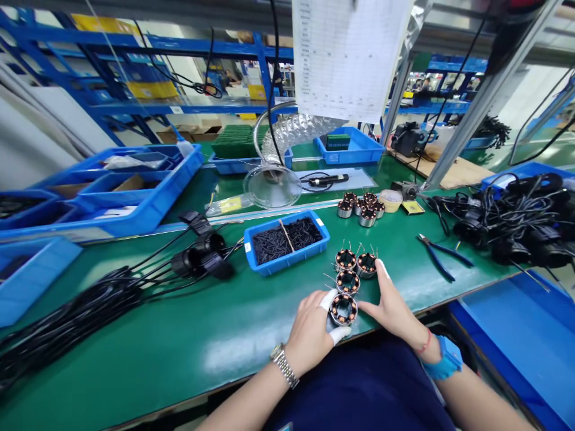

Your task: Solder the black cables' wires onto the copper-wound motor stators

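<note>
- While my left hand (309,329) is pinching the nearest stator (345,320) between thumb and forefinger, this ring is standing upright on the green bench (251,335), close to my body.
- My right hand (390,302) is resting with thumb and forefinger spread; the forefinger is reaching the side of the right-hand stator (367,269), while I cannot tell whether the thumb is touching the nearest one.
- Just beyond, the rear-left stator (345,261) and the middle stator (348,282) are completing a close group of four. Loose leads are showing on the back three, so I am judging the gathering mostly done and the wiring unfinished.
- Farther out, pliers (430,243) are lying unused, and a small blue tray (291,262) is holding plenty of short black pieces (272,242); I am seeing none on the leads.
- Off left, black cables (108,293) are lying apart from the stators, seemingly unjoined.
- Beyond the tray's level, another stator cluster (367,218) is waiting, untouched by my fingers.
</note>
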Action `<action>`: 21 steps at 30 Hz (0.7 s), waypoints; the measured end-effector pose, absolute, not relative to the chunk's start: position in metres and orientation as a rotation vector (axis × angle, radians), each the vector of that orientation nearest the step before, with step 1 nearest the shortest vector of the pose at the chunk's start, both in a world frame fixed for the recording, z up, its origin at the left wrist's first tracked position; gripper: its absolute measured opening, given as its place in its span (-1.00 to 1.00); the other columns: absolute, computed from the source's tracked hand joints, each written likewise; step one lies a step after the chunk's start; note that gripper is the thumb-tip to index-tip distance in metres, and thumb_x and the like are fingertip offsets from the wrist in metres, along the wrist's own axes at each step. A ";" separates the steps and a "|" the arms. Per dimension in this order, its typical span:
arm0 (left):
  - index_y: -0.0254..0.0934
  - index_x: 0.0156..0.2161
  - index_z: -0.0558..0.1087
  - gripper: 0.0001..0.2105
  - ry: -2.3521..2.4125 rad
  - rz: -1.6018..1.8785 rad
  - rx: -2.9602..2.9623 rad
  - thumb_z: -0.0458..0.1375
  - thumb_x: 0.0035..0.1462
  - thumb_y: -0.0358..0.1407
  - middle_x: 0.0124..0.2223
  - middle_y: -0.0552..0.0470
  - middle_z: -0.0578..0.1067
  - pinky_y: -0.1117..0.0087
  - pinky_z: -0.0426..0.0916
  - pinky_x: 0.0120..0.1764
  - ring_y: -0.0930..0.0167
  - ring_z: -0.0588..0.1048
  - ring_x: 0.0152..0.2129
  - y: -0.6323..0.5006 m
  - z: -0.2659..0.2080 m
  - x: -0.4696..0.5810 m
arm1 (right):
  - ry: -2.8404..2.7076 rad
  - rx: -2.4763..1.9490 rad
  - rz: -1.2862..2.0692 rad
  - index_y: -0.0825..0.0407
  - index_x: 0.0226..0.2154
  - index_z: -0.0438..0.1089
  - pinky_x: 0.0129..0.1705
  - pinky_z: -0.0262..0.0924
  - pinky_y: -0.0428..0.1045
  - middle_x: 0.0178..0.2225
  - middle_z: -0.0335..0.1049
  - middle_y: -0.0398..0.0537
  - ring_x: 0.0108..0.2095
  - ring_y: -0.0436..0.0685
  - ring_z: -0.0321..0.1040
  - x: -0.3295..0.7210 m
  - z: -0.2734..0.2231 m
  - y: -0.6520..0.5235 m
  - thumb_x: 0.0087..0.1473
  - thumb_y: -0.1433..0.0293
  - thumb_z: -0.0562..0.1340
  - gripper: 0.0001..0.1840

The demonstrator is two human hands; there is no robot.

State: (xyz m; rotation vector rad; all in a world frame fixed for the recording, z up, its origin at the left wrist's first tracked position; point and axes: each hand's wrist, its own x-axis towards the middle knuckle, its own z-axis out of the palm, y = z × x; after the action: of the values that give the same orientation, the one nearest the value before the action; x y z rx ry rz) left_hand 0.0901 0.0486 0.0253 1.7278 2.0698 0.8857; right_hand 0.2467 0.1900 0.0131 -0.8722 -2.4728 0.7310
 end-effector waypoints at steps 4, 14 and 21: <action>-0.26 0.01 0.22 -0.41 2.121 0.970 1.617 0.26 -0.20 -0.27 -0.07 -0.08 0.37 0.14 0.19 -0.05 0.24 0.30 -0.11 0.057 0.024 0.084 | -2.442 -0.797 0.729 0.07 0.20 -0.46 0.19 -0.23 0.20 0.22 -0.31 0.23 0.22 0.24 -0.32 0.217 0.007 0.193 -0.02 0.29 0.17 -0.07; -0.31 0.01 0.23 -0.38 2.322 1.112 1.368 0.28 -0.24 -0.32 -0.10 -0.13 0.38 0.09 0.22 -0.06 0.22 0.34 -0.13 0.030 0.019 0.053 | -2.431 -0.576 0.477 0.07 0.00 0.21 0.07 0.05 0.16 0.00 0.22 0.10 0.05 0.19 0.11 0.184 0.061 0.217 0.06 0.39 0.08 -0.60; -0.27 0.12 0.11 -0.30 2.230 1.051 1.436 0.25 -0.16 -0.22 0.02 -0.17 0.30 0.07 0.16 0.00 0.18 0.26 -0.02 0.008 0.018 0.047 | -3.019 -0.484 0.337 0.07 -0.32 0.46 -0.04 0.11 -0.01 -0.30 0.45 -0.02 -0.17 0.11 0.29 0.070 0.109 0.228 0.08 0.40 0.09 -0.77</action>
State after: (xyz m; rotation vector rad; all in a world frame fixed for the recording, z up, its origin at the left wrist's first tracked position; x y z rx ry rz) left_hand 0.0472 0.0081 0.0175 1.4363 2.2296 1.0514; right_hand 0.0696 0.2281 0.1089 -0.4842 -3.0185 0.3367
